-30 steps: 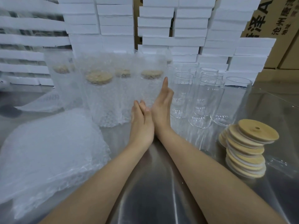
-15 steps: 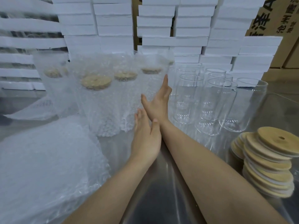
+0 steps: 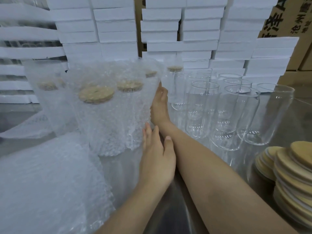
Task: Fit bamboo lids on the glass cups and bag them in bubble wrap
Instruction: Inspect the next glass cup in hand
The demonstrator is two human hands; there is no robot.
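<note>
Several lidded glass cups in bubble wrap bags (image 3: pixel 108 119) stand in a cluster left of centre, bamboo lids showing through the wrap. My right hand (image 3: pixel 159 105) lies with straight fingers flat against the right side of that cluster. My left hand (image 3: pixel 156 156) touches the cluster's near right base, fingers straight. Several bare glass cups (image 3: pixel 222 112) stand to the right of my right hand. A stack of bamboo lids (image 3: pixel 290 176) leans at the right edge. A pile of bubble wrap bags (image 3: pixel 45 179) lies at the lower left.
White foam boxes (image 3: pixel 199 31) are stacked high along the back of the metal table (image 3: pixel 168 217). Cardboard cartons (image 3: pixel 290 19) stand at the back right. Loose plastic sheet (image 3: pixel 28 125) lies at the left behind the pile.
Both hands have slid left against the bagged cups, and the cluster has shifted left. The left hand has dropped back behind the right. The view has moved closer.
</note>
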